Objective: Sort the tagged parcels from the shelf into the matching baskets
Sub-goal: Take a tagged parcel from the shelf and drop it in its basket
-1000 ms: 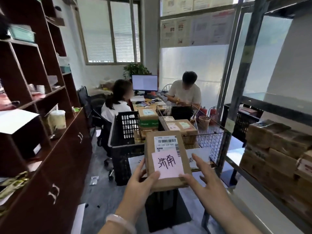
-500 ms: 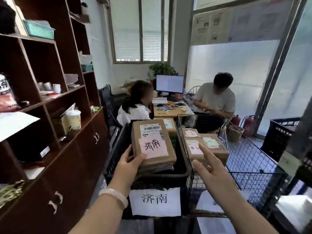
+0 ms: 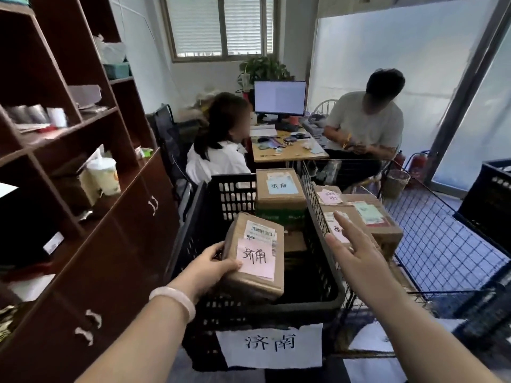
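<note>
Your left hand (image 3: 214,262) grips the pink-tagged parcel (image 3: 255,255) by its left edge, low over the black crate (image 3: 326,297) at frame centre, w/ the paper sign (image 3: 269,345) on its front matching the tag. Right hand (image 3: 352,248) is free, fingers spread, holding nothing. Crate has approx. two parcels in already; wire basket (image 3: 442,244) to the right holds several. This one isn't released yet. Shelf is out of view, so can't tell what's left.

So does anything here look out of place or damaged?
Nothing serious. The paper sign on the black basket has ragged, torn edges, and the parcel in the left hand sits tilted over the basket, not yet set down.
</note>
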`<state>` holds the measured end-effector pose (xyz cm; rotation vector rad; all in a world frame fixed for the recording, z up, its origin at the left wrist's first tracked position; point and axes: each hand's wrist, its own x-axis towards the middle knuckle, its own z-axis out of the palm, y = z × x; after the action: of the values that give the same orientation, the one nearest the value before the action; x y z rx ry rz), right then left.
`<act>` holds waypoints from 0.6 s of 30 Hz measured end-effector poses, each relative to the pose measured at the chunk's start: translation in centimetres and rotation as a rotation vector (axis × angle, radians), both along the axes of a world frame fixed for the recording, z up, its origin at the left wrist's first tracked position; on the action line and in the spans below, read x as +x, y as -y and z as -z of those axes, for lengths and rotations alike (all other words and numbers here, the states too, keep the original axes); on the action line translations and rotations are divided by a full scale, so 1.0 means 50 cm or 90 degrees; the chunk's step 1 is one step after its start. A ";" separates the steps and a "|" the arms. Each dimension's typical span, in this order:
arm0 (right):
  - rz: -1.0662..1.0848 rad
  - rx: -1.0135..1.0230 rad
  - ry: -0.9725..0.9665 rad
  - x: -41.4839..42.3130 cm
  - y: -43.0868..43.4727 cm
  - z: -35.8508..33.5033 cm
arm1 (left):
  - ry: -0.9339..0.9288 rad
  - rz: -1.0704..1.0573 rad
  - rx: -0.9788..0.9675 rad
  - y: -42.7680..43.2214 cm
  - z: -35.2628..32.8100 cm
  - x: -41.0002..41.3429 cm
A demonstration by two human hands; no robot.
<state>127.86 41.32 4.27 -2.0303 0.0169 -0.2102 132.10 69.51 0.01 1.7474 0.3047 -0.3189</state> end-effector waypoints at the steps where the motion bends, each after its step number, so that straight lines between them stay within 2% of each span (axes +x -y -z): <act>1: 0.007 -0.003 -0.004 0.011 -0.004 0.001 | -0.005 0.024 0.013 -0.006 -0.001 0.013; 5: 0.013 -0.025 -0.022 0.048 -0.027 0.009 | -0.009 0.100 0.050 -0.039 -0.009 0.061; 9: 0.023 -0.030 -0.027 0.070 -0.047 0.017 | -0.042 0.109 -0.029 -0.058 0.004 0.083; 12: 0.039 -0.033 -0.031 0.082 -0.052 0.020 | -0.068 0.185 -0.084 -0.059 0.017 0.092; 16: 0.055 -0.044 -0.027 0.092 -0.057 0.024 | -0.075 0.266 -0.070 -0.056 0.026 0.114; 18: 0.053 -0.046 -0.023 0.092 -0.058 0.023 | -0.060 0.308 -0.021 -0.057 0.022 0.127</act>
<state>132.44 44.24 3.11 -2.1065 0.1186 -0.2298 138.47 72.37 -1.10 1.7620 -0.0635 -0.7517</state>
